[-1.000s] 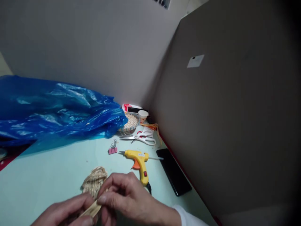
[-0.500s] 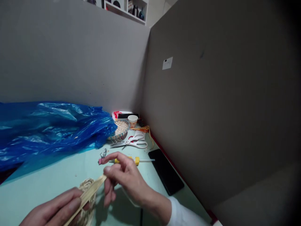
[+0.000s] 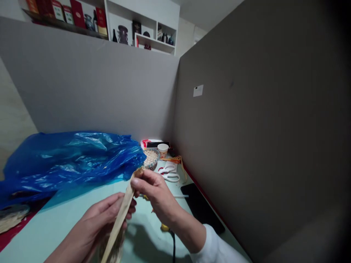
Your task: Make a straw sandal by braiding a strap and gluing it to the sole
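A long, flat, pale straw-coloured strip (image 3: 120, 213) slants up from the bottom edge between my hands. My right hand (image 3: 155, 191) pinches its upper end between thumb and fingers. Lower down, my left hand (image 3: 106, 213) is closed around the strip's middle from behind, its fingertips showing past the right side. Under the strip, a woven straw piece (image 3: 118, 243) shows at the bottom, blurred and mostly covered by the left hand. Behind my right hand lies a yellow glue gun (image 3: 165, 227), largely hidden, with a translucent glue stick (image 3: 181, 196) poking out.
A crumpled blue plastic bag (image 3: 82, 160) covers the table's back left. Farther back are a shallow woven basket (image 3: 151, 157), a paper cup (image 3: 162, 149) and white-handled scissors (image 3: 171, 177). A black phone (image 3: 201, 208) lies by the right partition (image 3: 246, 128).
Both hands have risen with the strip, which now stands steeper. My left hand has moved up and right, closer to the right one. The view has tilted up, showing more shelf.
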Motion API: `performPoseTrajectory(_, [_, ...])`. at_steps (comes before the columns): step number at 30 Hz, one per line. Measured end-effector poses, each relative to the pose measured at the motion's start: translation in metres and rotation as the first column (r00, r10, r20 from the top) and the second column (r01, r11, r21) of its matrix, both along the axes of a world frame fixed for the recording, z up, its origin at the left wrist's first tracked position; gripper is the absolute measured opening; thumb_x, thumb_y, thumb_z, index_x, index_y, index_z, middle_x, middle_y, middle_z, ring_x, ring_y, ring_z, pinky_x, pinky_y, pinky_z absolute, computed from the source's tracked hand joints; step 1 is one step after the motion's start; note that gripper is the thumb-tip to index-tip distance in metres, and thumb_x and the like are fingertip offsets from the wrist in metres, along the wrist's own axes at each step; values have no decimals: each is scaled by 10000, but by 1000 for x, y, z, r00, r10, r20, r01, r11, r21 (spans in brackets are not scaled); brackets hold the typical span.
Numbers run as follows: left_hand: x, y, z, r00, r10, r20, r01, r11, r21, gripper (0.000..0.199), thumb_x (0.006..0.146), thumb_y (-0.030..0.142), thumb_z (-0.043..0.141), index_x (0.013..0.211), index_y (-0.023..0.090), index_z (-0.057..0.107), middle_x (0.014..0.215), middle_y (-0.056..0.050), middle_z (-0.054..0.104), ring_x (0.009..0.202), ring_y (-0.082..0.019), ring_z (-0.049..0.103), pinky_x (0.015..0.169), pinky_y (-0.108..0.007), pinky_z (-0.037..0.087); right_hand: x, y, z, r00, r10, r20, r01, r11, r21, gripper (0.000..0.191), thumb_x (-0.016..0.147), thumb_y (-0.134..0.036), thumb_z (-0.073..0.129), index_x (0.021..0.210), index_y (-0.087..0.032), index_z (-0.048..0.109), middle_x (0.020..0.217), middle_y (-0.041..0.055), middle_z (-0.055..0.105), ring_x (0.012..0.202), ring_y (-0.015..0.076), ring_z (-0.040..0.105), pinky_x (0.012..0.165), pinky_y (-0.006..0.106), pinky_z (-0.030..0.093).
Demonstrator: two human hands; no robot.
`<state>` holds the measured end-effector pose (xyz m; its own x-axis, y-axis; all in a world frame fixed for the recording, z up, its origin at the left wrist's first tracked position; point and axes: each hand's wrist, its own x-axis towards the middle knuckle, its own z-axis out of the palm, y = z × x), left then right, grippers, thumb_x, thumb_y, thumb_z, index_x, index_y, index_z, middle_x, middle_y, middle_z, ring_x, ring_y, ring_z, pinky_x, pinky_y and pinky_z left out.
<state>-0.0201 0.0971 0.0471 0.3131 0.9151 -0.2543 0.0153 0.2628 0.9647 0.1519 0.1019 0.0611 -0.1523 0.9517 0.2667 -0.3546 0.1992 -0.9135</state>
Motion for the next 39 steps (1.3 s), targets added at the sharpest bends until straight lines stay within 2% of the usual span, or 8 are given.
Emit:
performPoseTrajectory(2, [-2,7,12,1000,16,-13,-14,994,112,461,696,719,766,938,326,763,872,11,709,843,-228,643,735,-298,558,-2,6,8,998,-40,55,39,999,15,263,806,-432,750,812,-195,635,737,-25,596,665,119,541,612,234,432])
performPoseTrajectory(5, [0,18,33,990,56,-131,2,914,406,420,727,683,756,750,264,733,688,27,616,677,-182,555,625,-250,491,-6,16,18,992,-70,107,65,996,53,251,803,-410,738,827,-186,625,728,-27,608,624,114,547,595,245,439])
performPoseTrajectory(7, [2,23,42,985,64,-158,21,876,481,411,760,649,736,704,243,716,634,33,574,599,-159,497,550,-243,435,-9,20,24,990,-97,103,88,992,89,249,803,-397,748,805,-180,626,733,-26,606,630,107,532,610,243,434])
performPoseTrajectory(11, [1,25,49,991,105,-82,-53,875,482,375,800,612,717,799,237,719,651,40,559,583,-149,466,529,-247,419,-12,21,32,996,-64,68,59,996,64,325,750,-417,835,843,-175,640,761,-28,609,679,107,541,640,234,430])
performPoseTrajectory(18, [-2,26,49,961,276,-18,-231,834,501,394,701,594,757,840,225,751,594,14,592,571,-198,554,516,-292,461,-7,21,29,993,64,101,-57,996,-67,438,683,-471,896,890,-159,668,752,-11,641,668,121,575,627,247,447])
performPoseTrajectory(29, [1,35,45,978,202,57,-203,850,487,399,708,593,814,924,260,774,737,2,676,642,-181,552,527,-252,461,-13,23,24,992,87,96,-78,992,-97,448,646,-488,911,813,-161,654,696,-7,642,630,130,590,662,283,478])
performPoseTrajectory(35, [-5,38,40,950,246,192,-285,934,215,523,477,648,933,752,226,789,693,3,671,682,-177,539,582,-246,488,-16,17,24,980,137,147,-126,989,-79,433,654,-493,906,757,-156,655,724,2,648,669,136,606,699,294,490])
performPoseTrajectory(39, [0,33,45,937,260,232,-300,941,159,567,418,617,965,774,219,771,732,3,689,736,-198,566,633,-267,512,-17,17,24,975,123,185,-105,989,-102,454,653,-516,895,763,-149,652,713,7,656,654,129,604,661,274,469])
